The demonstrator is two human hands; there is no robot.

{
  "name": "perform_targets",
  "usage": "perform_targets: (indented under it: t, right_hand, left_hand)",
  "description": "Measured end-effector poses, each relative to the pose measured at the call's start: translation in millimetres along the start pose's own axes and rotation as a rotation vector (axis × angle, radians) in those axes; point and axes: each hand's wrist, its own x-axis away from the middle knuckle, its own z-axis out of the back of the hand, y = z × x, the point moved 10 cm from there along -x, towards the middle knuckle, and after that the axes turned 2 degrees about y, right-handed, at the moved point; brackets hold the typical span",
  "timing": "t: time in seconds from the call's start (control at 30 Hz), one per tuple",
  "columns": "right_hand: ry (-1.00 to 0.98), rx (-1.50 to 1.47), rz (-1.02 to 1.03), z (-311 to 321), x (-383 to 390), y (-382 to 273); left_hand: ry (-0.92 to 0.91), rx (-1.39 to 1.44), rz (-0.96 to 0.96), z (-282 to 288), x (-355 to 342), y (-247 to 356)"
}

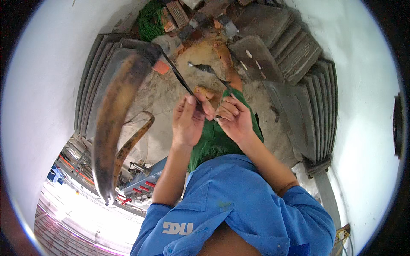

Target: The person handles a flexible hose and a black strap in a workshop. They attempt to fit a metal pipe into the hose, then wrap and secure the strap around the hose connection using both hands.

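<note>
My left hand pinches a long black strip, which rises toward the upper left. My right hand grips another dark strip, with a ragged, shiny upper part. The two hands are close together over my lap. Left of them, close to the camera, is a long curved brown-and-black object with a pale tip; I cannot make out what it is. An orange piece is near its dark upper end. A thinner curved brown piece lies behind it.
Stacked grey slabs lean on the left and right. Green netting or cord and bricks are at the top. My feet in yellow footwear rest on the sandy floor. Metal equipment is lower left; white walls flank me.
</note>
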Motion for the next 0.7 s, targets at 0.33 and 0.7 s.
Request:
perform_targets:
  t: [0.33, 0.7]
  right_hand:
    - [-0.135, -0.157, -0.104, 21, -9, 66]
    - [-0.294, -0.026, 0.147, -57, 89, 30]
  left_hand:
    - [0.162, -0.171, -0.169, -6, 9, 39]
    - [-0.182, 0.297, 0.013, -93, 11, 35]
